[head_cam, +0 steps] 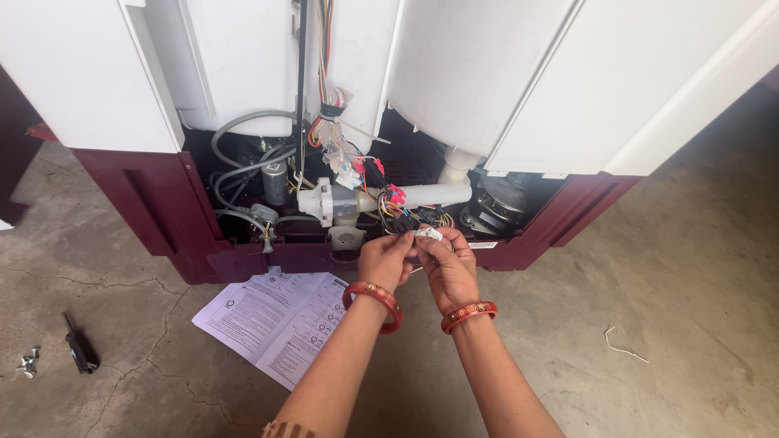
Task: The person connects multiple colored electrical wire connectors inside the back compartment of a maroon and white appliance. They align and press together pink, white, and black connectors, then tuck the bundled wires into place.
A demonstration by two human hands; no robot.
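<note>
White plastic connector point(428, 234), small and blocky, sits pinched between the fingertips of both hands just in front of the open back of a washing machine point(454, 89). Its long axis runs roughly left to right, and coloured wires point(395, 204) lead from it up into the machine. The left hand point(384, 259) and right hand point(448, 266) each close their grip on it, thumbs nearly touching. A printed paper sheet point(276, 318) lies on the concrete floor point(665, 308) below the left wrist.
</note>
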